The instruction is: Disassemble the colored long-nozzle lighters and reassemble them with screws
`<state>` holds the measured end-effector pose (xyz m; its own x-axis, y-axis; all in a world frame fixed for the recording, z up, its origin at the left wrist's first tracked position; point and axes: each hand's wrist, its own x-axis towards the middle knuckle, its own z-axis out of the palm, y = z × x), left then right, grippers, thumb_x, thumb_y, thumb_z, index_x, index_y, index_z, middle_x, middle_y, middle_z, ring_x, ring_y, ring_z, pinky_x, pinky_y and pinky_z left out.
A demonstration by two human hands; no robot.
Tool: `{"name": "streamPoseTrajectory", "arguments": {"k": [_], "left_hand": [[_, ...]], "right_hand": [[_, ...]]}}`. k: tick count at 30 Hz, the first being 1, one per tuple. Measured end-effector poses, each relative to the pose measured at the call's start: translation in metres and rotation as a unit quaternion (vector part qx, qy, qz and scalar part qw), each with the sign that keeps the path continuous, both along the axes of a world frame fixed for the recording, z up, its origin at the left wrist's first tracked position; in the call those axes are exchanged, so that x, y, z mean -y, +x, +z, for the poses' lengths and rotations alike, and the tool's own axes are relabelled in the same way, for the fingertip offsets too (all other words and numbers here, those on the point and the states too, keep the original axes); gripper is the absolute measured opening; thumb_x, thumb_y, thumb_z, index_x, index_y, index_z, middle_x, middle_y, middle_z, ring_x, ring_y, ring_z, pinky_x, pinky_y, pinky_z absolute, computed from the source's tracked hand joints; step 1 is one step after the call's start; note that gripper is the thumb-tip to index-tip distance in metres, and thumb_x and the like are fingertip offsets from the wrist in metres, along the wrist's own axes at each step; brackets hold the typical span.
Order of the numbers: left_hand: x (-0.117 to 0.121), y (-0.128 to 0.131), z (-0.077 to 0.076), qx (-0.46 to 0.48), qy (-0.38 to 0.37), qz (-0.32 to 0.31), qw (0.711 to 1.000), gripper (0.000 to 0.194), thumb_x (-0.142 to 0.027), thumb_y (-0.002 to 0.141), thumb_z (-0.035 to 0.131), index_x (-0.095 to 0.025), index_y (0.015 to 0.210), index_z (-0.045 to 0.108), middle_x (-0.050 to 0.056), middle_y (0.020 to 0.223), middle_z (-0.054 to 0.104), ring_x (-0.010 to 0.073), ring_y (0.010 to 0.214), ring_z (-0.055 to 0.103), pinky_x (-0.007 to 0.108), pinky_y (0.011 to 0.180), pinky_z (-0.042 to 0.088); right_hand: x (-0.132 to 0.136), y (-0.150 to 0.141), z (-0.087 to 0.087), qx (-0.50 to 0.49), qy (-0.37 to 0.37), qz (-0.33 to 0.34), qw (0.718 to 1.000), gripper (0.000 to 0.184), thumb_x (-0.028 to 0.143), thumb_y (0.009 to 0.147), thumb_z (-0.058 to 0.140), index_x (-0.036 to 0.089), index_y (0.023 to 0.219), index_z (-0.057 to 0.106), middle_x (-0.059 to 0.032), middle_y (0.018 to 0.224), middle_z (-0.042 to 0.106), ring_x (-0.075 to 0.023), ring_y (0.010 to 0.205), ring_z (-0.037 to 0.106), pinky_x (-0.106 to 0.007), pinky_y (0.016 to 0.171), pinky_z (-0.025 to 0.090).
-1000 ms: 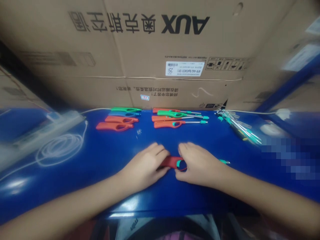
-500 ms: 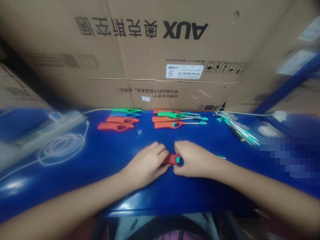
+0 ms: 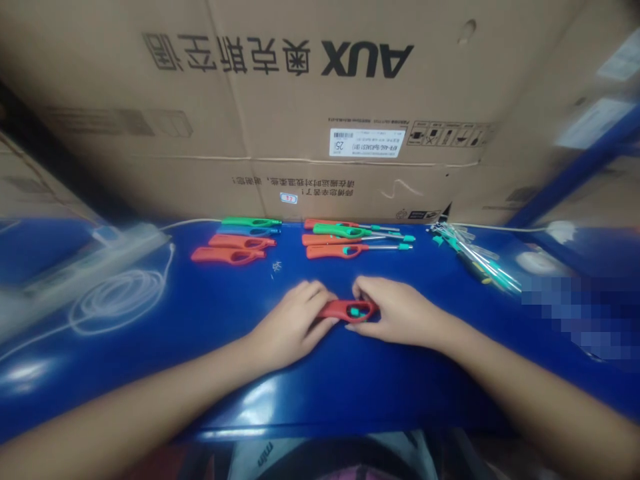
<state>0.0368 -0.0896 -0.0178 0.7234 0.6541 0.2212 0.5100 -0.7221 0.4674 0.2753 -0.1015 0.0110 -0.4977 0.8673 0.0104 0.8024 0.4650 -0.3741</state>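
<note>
Presently, left hand (image 3: 293, 321): fingers closed on red handle (image 3: 336, 311).
Right hand (image 3: 400, 310): fingers curled about its looped end; firmness cannot be told.
Red handle: above blue table (image 3: 310, 393), well apart from carton (image 3: 280, 120).

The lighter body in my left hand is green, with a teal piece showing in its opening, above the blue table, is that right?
Not quite: the lighter body in your left hand is red, as the head view shows, with a teal piece showing in its opening, above the blue table.
</note>
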Motion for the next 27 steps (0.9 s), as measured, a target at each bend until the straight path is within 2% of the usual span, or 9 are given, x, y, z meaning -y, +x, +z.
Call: {"name": "streamPoseTrajectory", "arguments": {"k": [3, 6, 12, 18, 21, 22, 24, 27], "left_hand": [[-0.003, 0.000, 0.000, 0.024, -0.025, 0.001, 0.999, 0.021, -0.034, 0.103, 0.049, -0.020, 0.115, 0.058, 0.007, 0.113, 0.060, 0.0236, 0.101, 0.053, 0.040, 0.093, 0.044], [-0.005, -0.001, 0.000, 0.038, -0.053, 0.002, 0.998, 0.020, -0.035, 0.103, 0.049, -0.020, 0.113, 0.058, 0.007, 0.110, 0.060, 0.0231, 0.101, 0.054, 0.038, 0.092, 0.043], [-0.006, -0.002, 0.000, 0.094, -0.119, 0.030, 0.988, 0.024, -0.037, 0.103, 0.048, -0.021, 0.120, 0.052, 0.005, 0.115, 0.059, 0.0210, 0.106, 0.056, 0.035, 0.096, 0.042], [-0.007, -0.002, 0.000, 0.202, -0.192, 0.076, 0.958, 0.020, -0.038, 0.103, 0.047, -0.021, 0.113, 0.052, 0.003, 0.104, 0.060, 0.0176, 0.094, 0.057, 0.031, 0.086, 0.045], [-0.011, -0.004, -0.001, 0.264, -0.202, 0.098, 0.938, 0.008, -0.028, 0.099, 0.047, -0.021, 0.102, 0.049, 0.000, 0.093, 0.059, 0.0155, 0.084, 0.056, 0.028, 0.076, 0.045], [-0.012, -0.005, 0.000, 0.262, -0.195, 0.104, 0.939, 0.003, -0.022, 0.095, 0.049, -0.021, 0.098, 0.049, -0.001, 0.088, 0.057, 0.0146, 0.078, 0.055, 0.027, 0.072, 0.045], [-0.014, -0.007, 0.001, 0.210, -0.158, 0.111, 0.958, 0.011, -0.015, 0.086, 0.055, -0.021, 0.092, 0.049, -0.004, 0.079, 0.054, 0.0131, 0.068, 0.050, 0.026, 0.065, 0.041], [-0.015, -0.008, 0.002, 0.101, -0.083, 0.086, 0.988, 0.012, -0.018, 0.081, 0.065, -0.019, 0.090, 0.058, -0.003, 0.080, 0.055, 0.0137, 0.068, 0.050, 0.027, 0.064, 0.040]], "right_hand": [[-0.013, 0.017, 0.001, -0.071, -0.084, 0.042, 0.993, 0.035, 0.051, 0.080, 0.076, 0.020, 0.090, 0.063, 0.0005, 0.083, 0.063, -0.0158, 0.075, 0.055, -0.026, 0.067, 0.038], [-0.021, 0.029, 0.000, -0.133, -0.149, 0.060, 0.978, 0.033, 0.051, 0.087, 0.069, 0.018, 0.090, 0.068, 0.0006, 0.079, 0.064, -0.0137, 0.070, 0.053, -0.025, 0.064, 0.039], [-0.022, 0.030, 0.000, -0.200, -0.184, 0.031, 0.962, 0.036, 0.049, 0.091, 0.062, 0.015, 0.091, 0.074, -0.0026, 0.080, 0.071, -0.0144, 0.069, 0.058, -0.025, 0.064, 0.044], [-0.020, 0.026, 0.002, -0.178, -0.115, 0.063, 0.975, 0.031, 0.041, 0.096, 0.058, 0.016, 0.085, 0.073, -0.0026, 0.079, 0.071, -0.0134, 0.069, 0.059, -0.024, 0.065, 0.043], [-0.018, 0.025, 0.001, -0.151, -0.076, 0.078, 0.982, 0.027, 0.034, 0.096, 0.058, 0.016, 0.081, 0.071, -0.0024, 0.077, 0.069, -0.0127, 0.068, 0.058, -0.024, 0.065, 0.041], [-0.017, 0.025, 0.001, -0.140, -0.065, 0.080, 0.985, 0.026, 0.032, 0.096, 0.058, 0.016, 0.080, 0.070, -0.0022, 0.076, 0.068, -0.0124, 0.067, 0.057, -0.024, 0.064, 0.040], [-0.017, 0.024, 0.000, -0.118, -0.046, 0.077, 0.989, 0.024, 0.031, 0.097, 0.057, 0.017, 0.082, 0.069, -0.0018, 0.077, 0.067, -0.0124, 0.067, 0.056, -0.024, 0.063, 0.039], [-0.016, 0.022, -0.003, -0.087, -0.020, 0.075, 0.993, 0.023, 0.034, 0.099, 0.055, 0.019, 0.087, 0.068, -0.0015, 0.082, 0.069, -0.0133, 0.071, 0.057, -0.025, 0.064, 0.037]]}}
